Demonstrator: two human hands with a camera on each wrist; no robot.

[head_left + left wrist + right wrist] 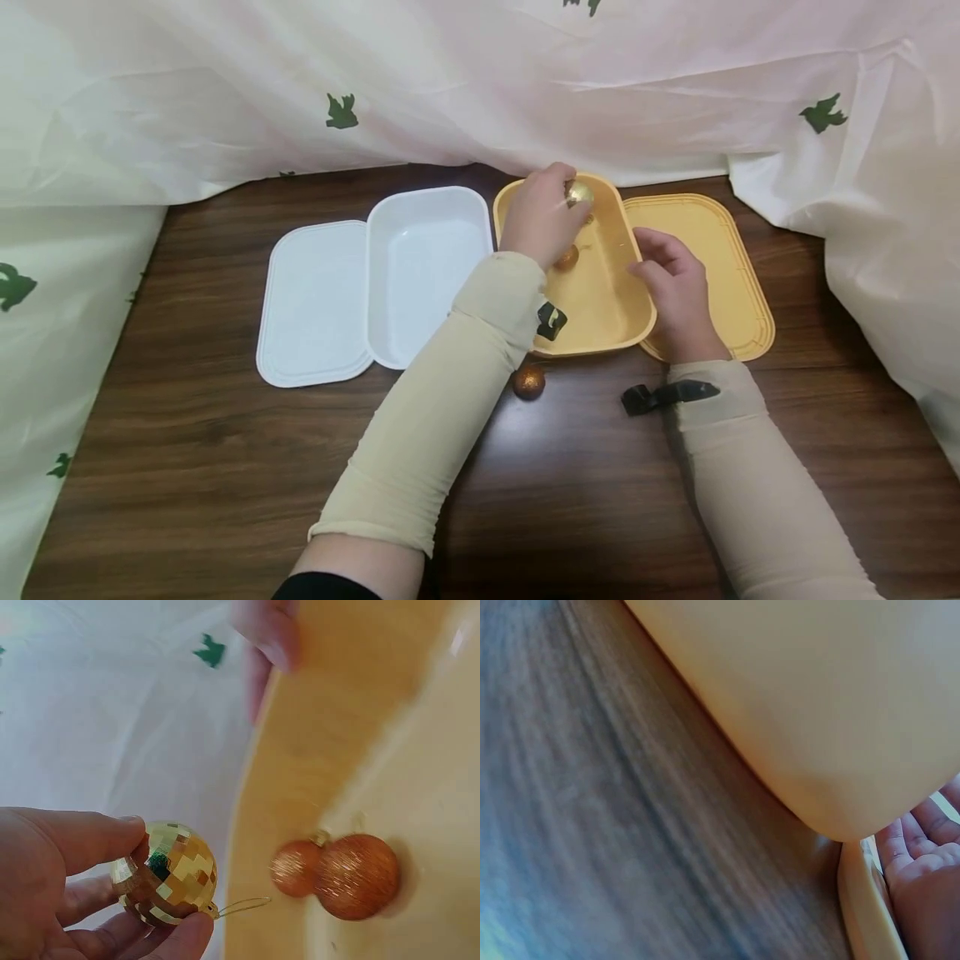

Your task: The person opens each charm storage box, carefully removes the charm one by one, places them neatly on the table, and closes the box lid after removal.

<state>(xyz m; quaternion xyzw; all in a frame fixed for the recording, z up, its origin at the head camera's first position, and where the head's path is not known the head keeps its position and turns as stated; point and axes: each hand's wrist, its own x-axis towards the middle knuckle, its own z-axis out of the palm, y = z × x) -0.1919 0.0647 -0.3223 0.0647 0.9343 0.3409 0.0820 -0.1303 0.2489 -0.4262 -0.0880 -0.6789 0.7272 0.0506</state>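
My left hand (543,215) pinches a gold mirror-faceted bauble (169,874) by its sides, with its wire loop sticking out from the cap. It is over the far end of the yellow plastic box (607,308). Inside that box lie two glittery orange baubles, a larger one (358,876) beside a smaller one (294,868). My right hand (678,287) holds the box's right side, thumb at the rim and fingers along the outer wall. Another orange bauble (528,382) rests on the table just in front of the box.
A yellow lid (723,275) lies partly under the box's right side. To the left stand a white box (427,275) and a white lid (315,304), side by side on the dark wooden table (225,467). White cloth (480,83) with green bird shapes hangs behind.
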